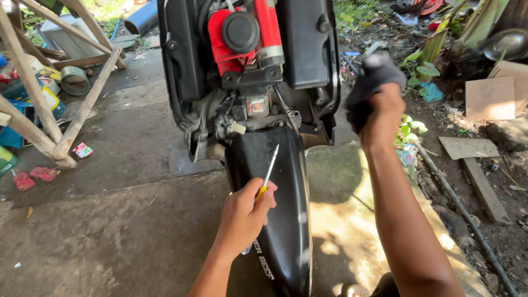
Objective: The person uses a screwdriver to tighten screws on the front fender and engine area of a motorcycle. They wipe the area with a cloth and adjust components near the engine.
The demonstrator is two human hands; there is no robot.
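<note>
A stained concrete floor (121, 220) runs under a stripped motorbike (253, 82), with dirt, weeds and loose boards (484, 99) off to the right and a wooden frame (49, 110) with cans and litter at left. The bike's black fender (286, 220) points toward the camera; above it sit a red part (242, 38) and bare engine parts. The left hand (245, 217) is closed around the yellow handle of a screwdriver (268, 173), whose shaft slants up over the fender toward the engine, the tip not touching anything that can be made out. The right hand (382, 118) is raised beside the bike's right panel, fist clenched on a dark rag (371, 80).
</note>
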